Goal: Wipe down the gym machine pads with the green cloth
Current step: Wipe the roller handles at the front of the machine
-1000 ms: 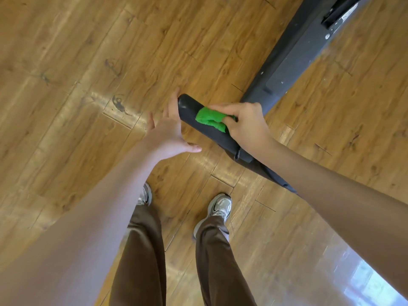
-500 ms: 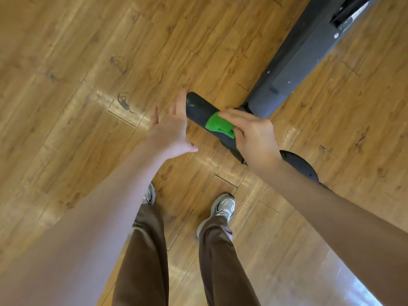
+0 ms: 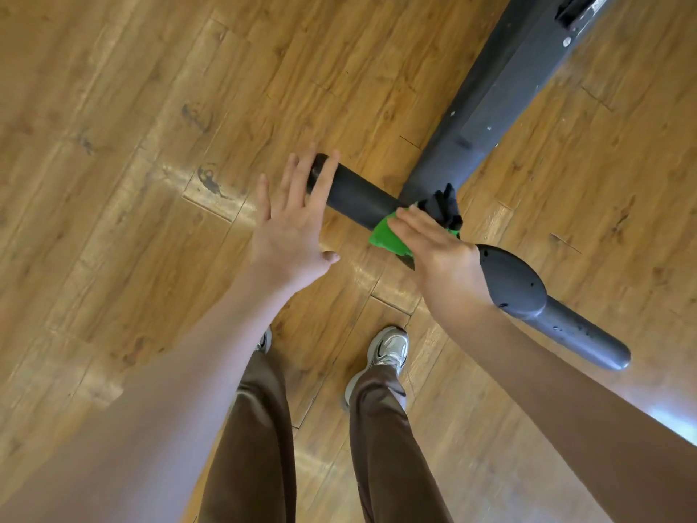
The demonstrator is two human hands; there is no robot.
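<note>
Left hand (image 3: 290,228): fingers straight, together, steadying the pad (image 3: 354,198) end.
Right hand (image 3: 441,254): fingers flat, pressing the cloth (image 3: 386,235).
Risk: the unpinched cloth may slip off the pad.

L hand (image 3: 290,224) flat, fingers (image 3: 327,175) straight against end of black pad (image 3: 354,196). R hand (image 3: 439,251) presses green cloth (image 3: 386,235) on pad w/ straight fingers, near grey frame (image 3: 501,96). Wood floor (image 3: 132,126), brown trousers (image 3: 256,428), white shoes (image 3: 390,347) below.

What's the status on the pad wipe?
Left hand open, fingertips steadying the pad end. Right hand flat, pressing the cloth on the pad near the frame. Black strap bunched at the joint, beside the cloth.
</note>
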